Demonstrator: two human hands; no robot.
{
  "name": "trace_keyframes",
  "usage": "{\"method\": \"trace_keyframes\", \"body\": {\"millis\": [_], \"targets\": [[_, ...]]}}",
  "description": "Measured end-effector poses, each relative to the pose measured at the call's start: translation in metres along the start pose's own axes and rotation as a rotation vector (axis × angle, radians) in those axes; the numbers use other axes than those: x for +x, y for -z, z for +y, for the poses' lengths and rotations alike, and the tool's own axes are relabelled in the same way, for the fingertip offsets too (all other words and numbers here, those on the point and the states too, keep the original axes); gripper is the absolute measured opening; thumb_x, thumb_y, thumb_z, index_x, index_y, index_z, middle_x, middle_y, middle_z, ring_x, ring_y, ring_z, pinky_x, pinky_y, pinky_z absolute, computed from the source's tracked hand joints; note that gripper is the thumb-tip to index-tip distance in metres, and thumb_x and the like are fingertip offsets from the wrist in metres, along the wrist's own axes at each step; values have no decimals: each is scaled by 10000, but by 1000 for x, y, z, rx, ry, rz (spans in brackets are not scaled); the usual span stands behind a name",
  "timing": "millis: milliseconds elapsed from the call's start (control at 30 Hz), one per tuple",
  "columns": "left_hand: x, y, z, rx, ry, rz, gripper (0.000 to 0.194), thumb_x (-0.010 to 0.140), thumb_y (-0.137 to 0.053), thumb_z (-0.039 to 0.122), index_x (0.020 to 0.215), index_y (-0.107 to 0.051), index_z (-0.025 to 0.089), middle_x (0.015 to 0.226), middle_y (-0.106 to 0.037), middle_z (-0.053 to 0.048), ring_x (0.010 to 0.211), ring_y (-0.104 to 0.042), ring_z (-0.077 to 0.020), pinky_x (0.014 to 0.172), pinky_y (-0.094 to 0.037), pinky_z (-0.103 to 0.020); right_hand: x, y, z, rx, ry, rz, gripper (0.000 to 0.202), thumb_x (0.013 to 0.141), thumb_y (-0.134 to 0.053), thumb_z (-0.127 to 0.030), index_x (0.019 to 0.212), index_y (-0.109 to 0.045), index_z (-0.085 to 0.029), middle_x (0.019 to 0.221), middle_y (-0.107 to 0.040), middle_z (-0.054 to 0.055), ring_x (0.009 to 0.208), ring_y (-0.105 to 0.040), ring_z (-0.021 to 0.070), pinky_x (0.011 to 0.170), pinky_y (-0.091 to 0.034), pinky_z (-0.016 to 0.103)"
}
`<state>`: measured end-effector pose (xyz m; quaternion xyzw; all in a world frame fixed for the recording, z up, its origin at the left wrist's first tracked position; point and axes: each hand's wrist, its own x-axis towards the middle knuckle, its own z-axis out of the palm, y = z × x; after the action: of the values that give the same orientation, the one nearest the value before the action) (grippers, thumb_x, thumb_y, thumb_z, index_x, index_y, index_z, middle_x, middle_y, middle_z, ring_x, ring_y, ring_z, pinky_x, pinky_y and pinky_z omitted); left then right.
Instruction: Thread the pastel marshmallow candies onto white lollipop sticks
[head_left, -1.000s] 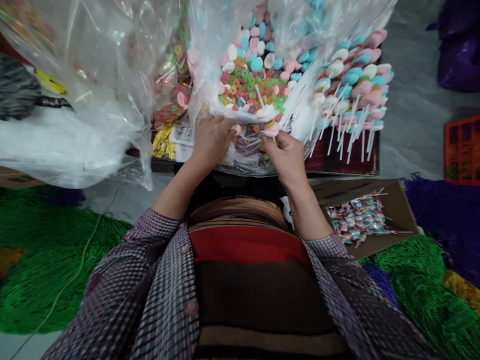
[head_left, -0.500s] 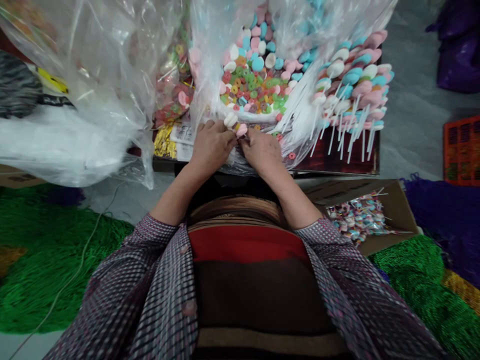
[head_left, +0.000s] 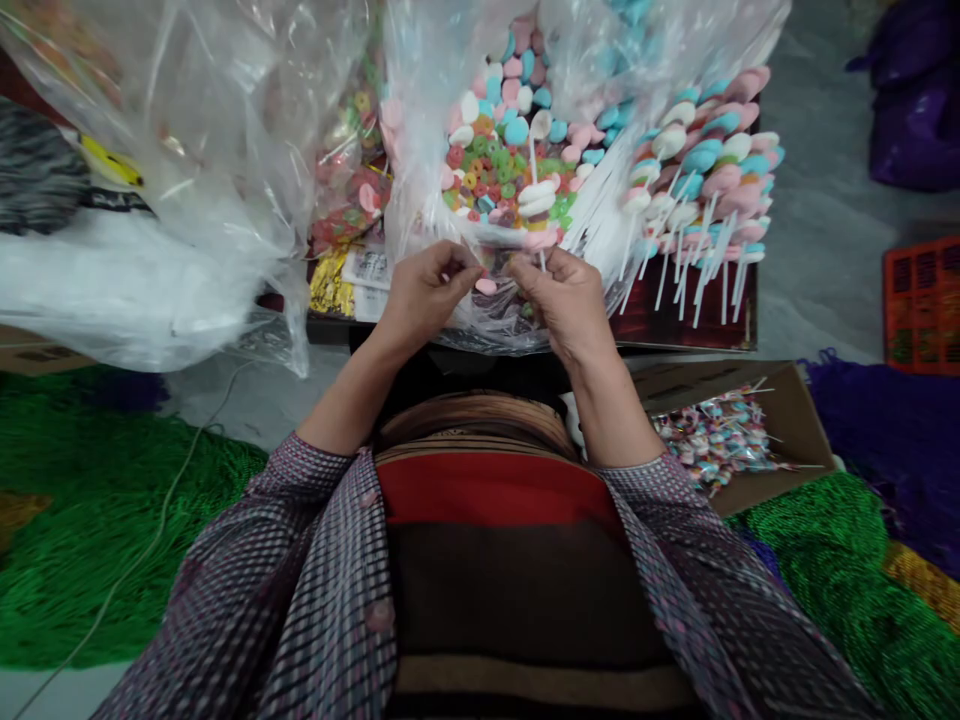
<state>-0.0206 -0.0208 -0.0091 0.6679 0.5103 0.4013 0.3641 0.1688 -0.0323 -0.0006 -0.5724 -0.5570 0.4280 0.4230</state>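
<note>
One candy stick [head_left: 538, 203] in right hand [head_left: 571, 297]; printed label [head_left: 367, 268] blurred.

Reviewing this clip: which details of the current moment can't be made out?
Head view:
- Left hand: whether its fingertips pinch anything; too small and dim.
- White stick: its lower end, hidden by the right hand.
- Printed packet: its wording, too small.
- Orange crate: its far side, cut off by the right edge.

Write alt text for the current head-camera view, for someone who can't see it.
The right hand holds a stick threaded with candies, while the left hand is close by, over a clear plastic bag. Loose colourful sweets lie beyond; finished-looking candy sticks are stacked to the right, above an open cardboard box.
</note>
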Motion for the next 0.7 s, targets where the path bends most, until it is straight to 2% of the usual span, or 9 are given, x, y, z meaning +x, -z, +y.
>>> {"method": "trace_keyframes", "body": {"millis": [100, 167, 300, 433, 600, 700], "targets": [[1, -8, 8, -350, 106, -31, 230, 916, -747, 442, 902, -648, 234, 804, -717, 11, 743, -668, -120, 695, -517, -264, -6, -5, -9, 63, -21, -1, 342, 941, -652, -535, 1059, -729, -223, 981, -744, 48, 935, -693, 186, 703, -565, 302], [0, -14, 10, -468, 164, -60, 262, 929, -730, 483, 932, -633, 240, 838, -732, 2, 754, -700, -123, 682, -532, -266, -8, -9, -10, 77, -14, 19, 330, 937, -664, -525, 1065, -728, -228, 1018, -750, 53, 984, -699, 195, 729, -588, 312], [-6, -24, 8, -553, 237, -97, 299, 961, -675, 538, 979, -624, 244, 918, -754, -15, 817, -743, -136, 714, -573, -283, -8, -12, 0, 83, 48, 51, 311, 939, -673, -482, 1112, -730, -231, 1127, -757, 62, 1110, -696, 213, 893, -617, 386], [-9, -25, 11, -660, 279, -101, 262, 950, -716, 481, 973, -637, 231, 951, -761, -5, 824, -751, -125, 741, -597, -275, -9, -12, 11, 131, 109, 66, 318, 930, -684, -489, 1113, -740, -235, 1122, -763, 57, 1141, -701, 226, 1012, -593, 467], [-8, -24, 25, -803, 346, -59, 229, 900, -798, 370, 941, -650, 200, 910, -759, 20, 792, -736, -92, 736, -594, -219, -10, -14, 15, 199, 185, 93, 416, 879, -712, -611, 1081, -742, -248, 1088, -773, 34, 1110, -708, 228, 1036, -589, 462], [-8, -26, 28, -827, 353, -19, 186, 897, -804, 301, 924, -653, 195, 904, -762, 20, 807, -746, -98, 747, -600, -222, -12, -12, 12, 173, 200, 62, 478, 902, -657, -667, 1134, -722, -253, 1067, -759, 36, 1069, -706, 216, 986, -608, 435]]}}
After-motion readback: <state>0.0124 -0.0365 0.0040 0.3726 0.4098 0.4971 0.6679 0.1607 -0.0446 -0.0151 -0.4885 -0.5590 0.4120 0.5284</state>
